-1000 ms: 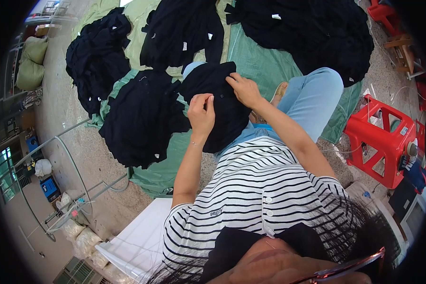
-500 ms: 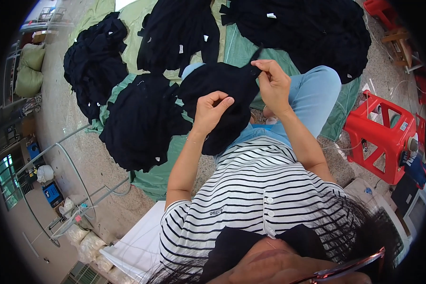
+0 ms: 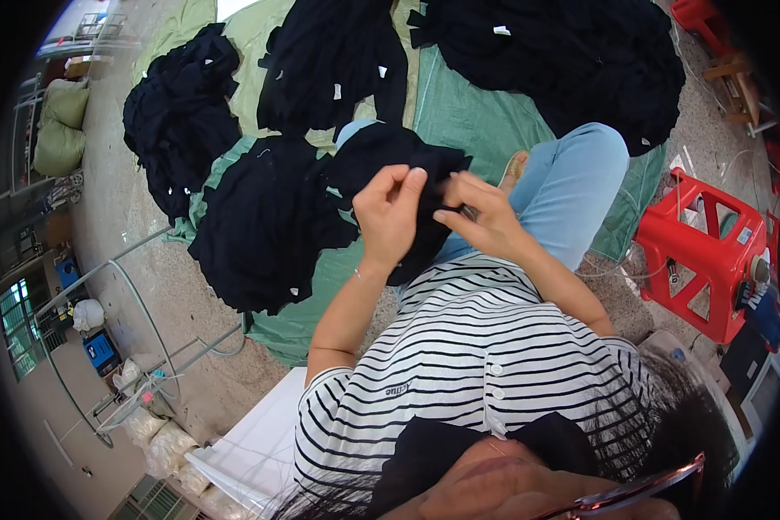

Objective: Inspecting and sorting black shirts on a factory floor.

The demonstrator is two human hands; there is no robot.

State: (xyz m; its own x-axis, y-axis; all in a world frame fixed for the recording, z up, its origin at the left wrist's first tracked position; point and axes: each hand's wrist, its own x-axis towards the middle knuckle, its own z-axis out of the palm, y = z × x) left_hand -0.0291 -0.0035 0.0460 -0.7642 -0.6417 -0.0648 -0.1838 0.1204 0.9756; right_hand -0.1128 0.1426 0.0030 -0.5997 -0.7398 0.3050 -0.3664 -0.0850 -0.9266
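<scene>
Both hands have drawn together over the lap since the earlier frames, when the right one was lifted high and apart with a fold of cloth; now the left hand (image 3: 390, 212) and the right hand (image 3: 485, 217) sit just beside each other on the dark navy garment (image 3: 381, 156) draped across the person's knees; the left fingers are pinched on an edge of that cloth, thumb against fingertips; the right fingers close on the same edge and seem also to hold a small slim tool, though what it is cannot be made out.

Judging by the grip, the step in hand is close work on one spot of the garment, trimming or checking a seam; the next move would call for the left hand to keep the cloth taut while the right works at the pinched spot, with little travel.

Around the garment, room is tight on the far side; one dark pile (image 3: 260, 225) touches it to the left, another (image 3: 329, 61) lies beyond it, a third, larger heap (image 3: 572, 61) beyond to the right, all on the green tarpaulin (image 3: 468, 121); a red plastic stool (image 3: 702, 251) stands well to the right of the garment, past the knee in light blue trousers (image 3: 572, 182); open floor (image 3: 121, 260) lies left of the piles.
</scene>
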